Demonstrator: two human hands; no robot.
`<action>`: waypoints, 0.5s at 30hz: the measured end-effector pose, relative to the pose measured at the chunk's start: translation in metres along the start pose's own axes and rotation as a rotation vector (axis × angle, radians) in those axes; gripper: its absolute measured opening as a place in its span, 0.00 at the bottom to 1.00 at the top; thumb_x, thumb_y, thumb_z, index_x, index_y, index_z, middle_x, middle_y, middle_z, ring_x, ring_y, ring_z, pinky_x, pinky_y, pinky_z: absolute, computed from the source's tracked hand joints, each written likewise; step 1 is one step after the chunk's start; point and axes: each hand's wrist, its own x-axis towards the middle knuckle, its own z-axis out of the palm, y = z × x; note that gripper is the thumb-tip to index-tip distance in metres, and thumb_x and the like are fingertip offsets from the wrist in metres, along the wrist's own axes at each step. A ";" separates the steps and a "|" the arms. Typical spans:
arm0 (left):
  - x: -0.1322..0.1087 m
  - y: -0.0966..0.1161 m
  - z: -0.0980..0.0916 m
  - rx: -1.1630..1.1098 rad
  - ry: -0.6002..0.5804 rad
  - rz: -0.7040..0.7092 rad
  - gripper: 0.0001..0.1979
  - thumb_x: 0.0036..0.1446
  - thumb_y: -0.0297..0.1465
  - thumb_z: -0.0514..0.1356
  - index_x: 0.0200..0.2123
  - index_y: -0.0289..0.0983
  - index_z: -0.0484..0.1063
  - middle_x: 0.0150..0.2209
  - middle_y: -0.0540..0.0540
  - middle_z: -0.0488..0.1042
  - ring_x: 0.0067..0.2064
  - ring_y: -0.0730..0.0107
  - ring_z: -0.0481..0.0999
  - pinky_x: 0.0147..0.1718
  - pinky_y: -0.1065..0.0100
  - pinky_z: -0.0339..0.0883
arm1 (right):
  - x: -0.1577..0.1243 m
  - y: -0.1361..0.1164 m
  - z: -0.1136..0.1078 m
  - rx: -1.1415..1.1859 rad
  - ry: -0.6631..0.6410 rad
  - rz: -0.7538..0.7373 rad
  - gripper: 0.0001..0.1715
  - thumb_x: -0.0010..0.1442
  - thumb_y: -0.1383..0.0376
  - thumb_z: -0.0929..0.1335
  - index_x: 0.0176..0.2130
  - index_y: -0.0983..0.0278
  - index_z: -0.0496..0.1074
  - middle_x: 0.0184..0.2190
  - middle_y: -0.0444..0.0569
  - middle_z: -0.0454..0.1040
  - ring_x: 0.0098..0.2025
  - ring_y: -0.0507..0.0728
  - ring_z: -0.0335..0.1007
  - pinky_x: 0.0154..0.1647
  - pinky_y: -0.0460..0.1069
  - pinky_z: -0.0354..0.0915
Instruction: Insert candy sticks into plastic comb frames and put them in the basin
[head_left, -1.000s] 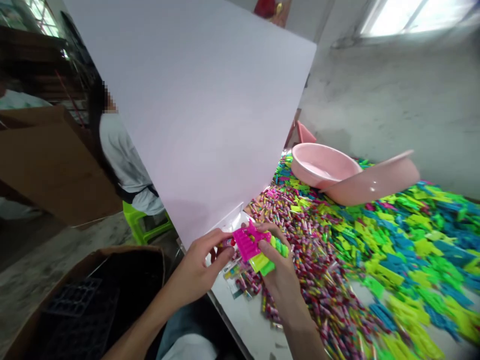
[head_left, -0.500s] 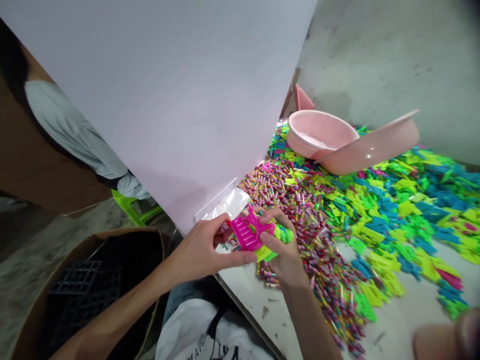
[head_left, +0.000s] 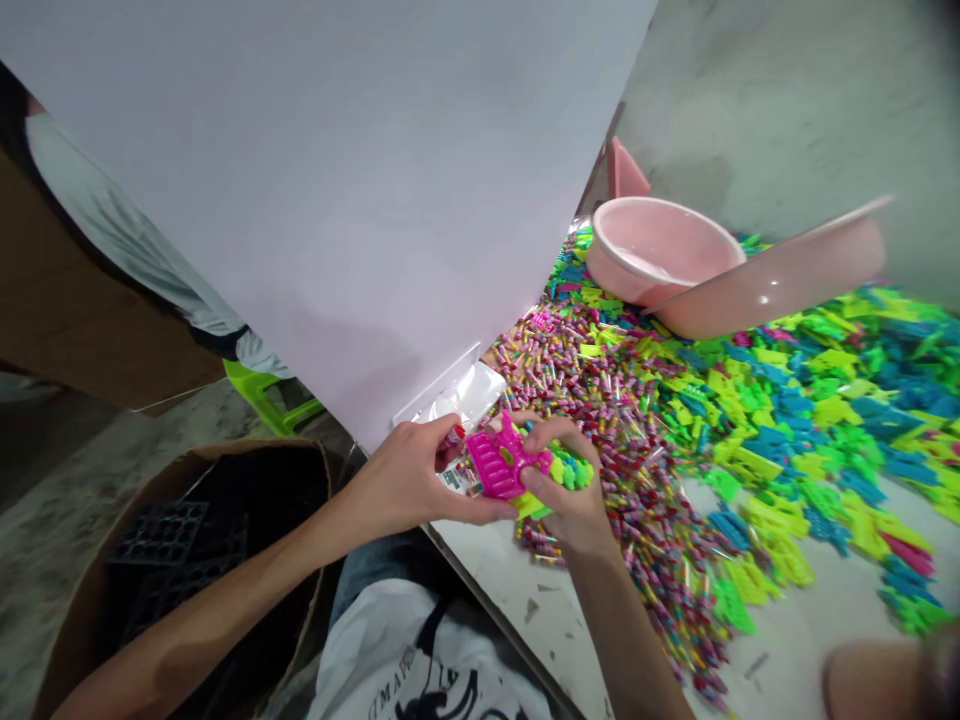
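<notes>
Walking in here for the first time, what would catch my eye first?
The colours would: a great heap of small striped tubes spreads across the table, with a drift of green and blue plastic pieces to its right. At the near edge, the left hand and right hand grip a hot-pink piece. Beyond the heap sit a pale pink basin and a tilted one.

The head camera is looking forward and down from the person's head, tilting sideways and sitting close above the left hand (head_left: pixel 401 490) and right hand (head_left: pixel 570 505) at lower centre, facing the bench (head_left: pixel 510 610).
</notes>
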 end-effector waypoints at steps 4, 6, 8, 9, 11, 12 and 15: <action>0.002 -0.003 0.000 0.021 -0.069 -0.024 0.24 0.41 0.50 0.69 0.25 0.37 0.65 0.21 0.58 0.56 0.24 0.78 0.51 0.22 0.72 0.45 | -0.003 0.007 -0.003 -0.031 0.010 0.029 0.11 0.50 0.61 0.77 0.33 0.59 0.74 0.45 0.51 0.77 0.50 0.65 0.73 0.51 0.58 0.67; 0.003 -0.005 0.000 0.025 -0.093 -0.031 0.24 0.41 0.49 0.69 0.24 0.37 0.65 0.21 0.58 0.54 0.24 0.79 0.50 0.21 0.72 0.44 | -0.006 0.010 -0.005 -0.049 0.007 0.039 0.11 0.50 0.61 0.77 0.33 0.59 0.75 0.45 0.51 0.78 0.50 0.65 0.73 0.53 0.59 0.66; 0.003 -0.007 0.000 0.021 -0.104 -0.034 0.23 0.41 0.48 0.69 0.24 0.37 0.65 0.21 0.58 0.54 0.24 0.79 0.50 0.21 0.72 0.44 | -0.008 0.014 -0.007 -0.054 0.001 0.034 0.11 0.50 0.61 0.77 0.33 0.58 0.75 0.43 0.50 0.78 0.48 0.64 0.74 0.54 0.60 0.65; 0.004 -0.007 0.001 0.014 -0.101 -0.033 0.23 0.41 0.48 0.69 0.24 0.37 0.65 0.21 0.58 0.55 0.24 0.79 0.50 0.21 0.72 0.44 | -0.008 0.015 -0.008 -0.052 0.003 0.037 0.11 0.50 0.61 0.77 0.33 0.58 0.75 0.43 0.50 0.78 0.46 0.63 0.75 0.54 0.60 0.65; 0.003 -0.009 0.003 -0.009 -0.090 -0.032 0.23 0.41 0.47 0.70 0.25 0.37 0.64 0.21 0.58 0.56 0.24 0.79 0.51 0.21 0.73 0.45 | -0.010 0.018 -0.008 -0.043 0.015 0.053 0.11 0.50 0.61 0.77 0.33 0.58 0.75 0.42 0.50 0.78 0.41 0.62 0.76 0.54 0.61 0.65; 0.002 -0.010 0.004 -0.026 -0.089 -0.029 0.23 0.41 0.46 0.70 0.25 0.38 0.63 0.21 0.59 0.56 0.23 0.79 0.51 0.21 0.73 0.45 | -0.011 0.019 -0.009 -0.036 0.022 0.056 0.11 0.50 0.61 0.77 0.33 0.58 0.75 0.42 0.49 0.78 0.40 0.61 0.76 0.53 0.60 0.65; 0.000 -0.012 0.007 -0.058 -0.078 -0.019 0.23 0.40 0.44 0.71 0.24 0.38 0.60 0.21 0.59 0.55 0.23 0.79 0.51 0.21 0.73 0.45 | -0.013 0.020 -0.008 -0.019 0.036 0.048 0.12 0.48 0.62 0.78 0.32 0.58 0.74 0.42 0.49 0.78 0.43 0.62 0.75 0.54 0.61 0.64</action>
